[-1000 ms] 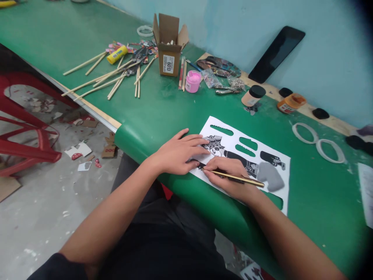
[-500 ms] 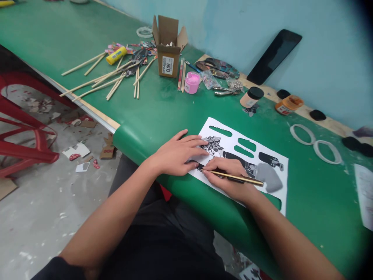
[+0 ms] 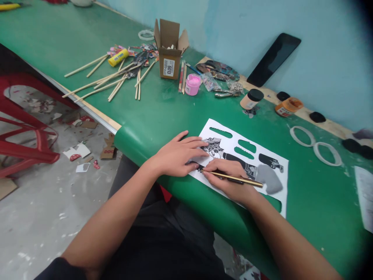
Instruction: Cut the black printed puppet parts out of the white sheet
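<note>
A sheet of white paper (image 3: 204, 131) lies near the table's front edge. It carries black-and-grey printed figures and several cut-out openings that let the green show through. My left hand (image 3: 180, 155) rests flat on its left part, fingers spread, beside a printed head (image 3: 215, 147). Closed in a writing grip, my right hand (image 3: 229, 175) holds a slim gold pen-shaped tool (image 3: 247, 181) with a dark clip. Its tip meets a small dark shape at the sheet's lower left, close to my left thumb. Whether the tip is a blade or a nib is too small to tell.
Behind the sheet stand a pink paint jar (image 3: 192, 84), an open cardboard box (image 3: 169, 58), a black-lidded jar (image 3: 251, 98) and an orange jar (image 3: 289, 106). Paper figures on wooden sticks (image 3: 101, 79) lie at left with a yellow glue stick (image 3: 118, 57). A phone (image 3: 274, 60) leans against the wall.
The view has shifted very slightly. Both hands and the tool's tip stay in nearly the same places on the sheet.
</note>
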